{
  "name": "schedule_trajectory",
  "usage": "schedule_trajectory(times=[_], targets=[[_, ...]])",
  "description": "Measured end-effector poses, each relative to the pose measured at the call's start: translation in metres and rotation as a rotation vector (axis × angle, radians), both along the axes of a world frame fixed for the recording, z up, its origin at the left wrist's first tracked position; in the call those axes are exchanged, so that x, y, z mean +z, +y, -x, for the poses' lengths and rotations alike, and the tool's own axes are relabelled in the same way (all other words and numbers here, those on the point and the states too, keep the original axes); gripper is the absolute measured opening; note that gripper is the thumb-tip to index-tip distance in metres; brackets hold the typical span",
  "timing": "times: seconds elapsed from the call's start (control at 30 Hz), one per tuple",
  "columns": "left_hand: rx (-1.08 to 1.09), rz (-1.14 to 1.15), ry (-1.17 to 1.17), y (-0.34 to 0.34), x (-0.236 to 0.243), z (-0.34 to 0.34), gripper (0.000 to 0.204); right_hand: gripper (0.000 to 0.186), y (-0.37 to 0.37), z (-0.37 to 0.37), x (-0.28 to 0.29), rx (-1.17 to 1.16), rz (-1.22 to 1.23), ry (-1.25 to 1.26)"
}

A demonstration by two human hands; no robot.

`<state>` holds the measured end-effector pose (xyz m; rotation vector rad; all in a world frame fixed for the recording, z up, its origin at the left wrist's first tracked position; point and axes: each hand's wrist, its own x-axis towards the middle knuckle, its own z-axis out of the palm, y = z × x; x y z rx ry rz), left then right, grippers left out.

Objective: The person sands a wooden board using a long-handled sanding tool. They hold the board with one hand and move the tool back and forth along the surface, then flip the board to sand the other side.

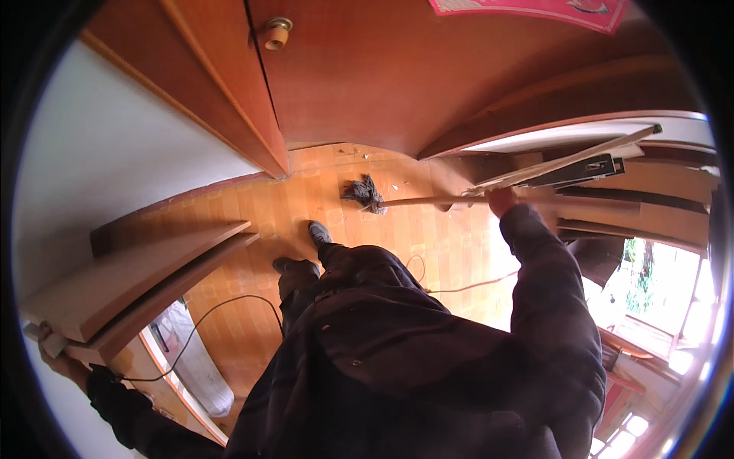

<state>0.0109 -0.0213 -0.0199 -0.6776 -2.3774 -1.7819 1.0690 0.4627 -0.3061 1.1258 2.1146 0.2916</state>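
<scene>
My right hand is closed round the wooden handle of a mop. The mop's dark grey rag head rests on the floor ahead of my feet, and its handle runs to the right, past my hand. At the far left my left hand has its fingers curled round the near end of a thick wooden board. A second wooden board lies alongside it. Part of the left hand's grip is hidden at the picture's dark rim.
A reddish-brown door with a round knob stands ahead. Long boards and a pale strip lean at the right. A dark cable hangs at the left; a reddish cord crosses the wooden floor.
</scene>
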Motion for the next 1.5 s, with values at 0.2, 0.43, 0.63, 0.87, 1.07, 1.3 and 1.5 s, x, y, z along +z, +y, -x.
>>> schedule_trajectory(times=[0.2,0.43,0.63,0.87,1.07,1.3,1.5], targets=[[0.106,-0.098,-0.162,0.022,0.011,-0.037,0.039,0.019,0.080,0.043,0.022,0.113,-0.310,-0.045],[-0.215,0.022,0.014,-0.007,-0.006,0.030,0.031,0.026,0.146,0.017,0.042,0.174,-0.248,0.429],[-0.173,-0.175,-0.005,0.001,-0.012,0.015,0.039,0.023,0.154,0.033,-0.017,0.286,-0.351,0.053],[-0.118,-0.210,0.010,0.033,-0.007,-0.017,0.038,0.020,0.042,0.235,-0.093,0.317,0.326,0.624],[-0.028,-0.146,0.065,0.050,-0.005,-0.041,0.042,0.038,-0.061,0.519,0.055,0.455,0.727,1.382],[0.052,-0.103,0.134,0.064,0.000,-0.063,0.043,0.071,-0.155,0.707,0.208,0.900,0.944,1.782],[0.082,0.010,0.227,0.065,0.003,-0.065,0.041,0.084,-0.198,0.771,0.237,0.988,1.230,1.798]])
